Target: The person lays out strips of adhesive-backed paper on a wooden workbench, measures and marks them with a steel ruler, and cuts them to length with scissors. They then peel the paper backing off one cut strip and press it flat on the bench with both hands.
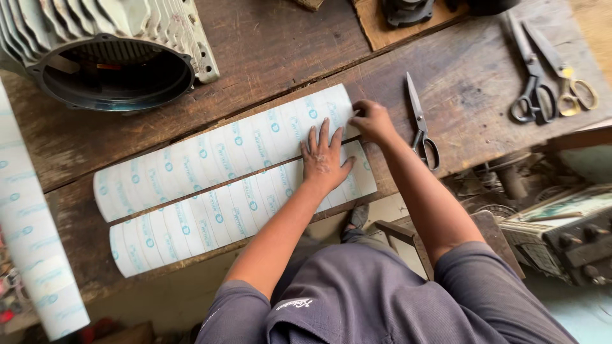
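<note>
Left hand lies flat, fingers spread, pressing two long white printed paper strips on the worn wooden bench. Right hand pinches the upper strip's end — fingertips hidden. Steel scissors lie just beside; a ribbed grey motor housing is cut off.

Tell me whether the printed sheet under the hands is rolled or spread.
Spread: the printed sheet lies flat on the bench, left hand pressing it.

Scissors right of paper strips
</note>
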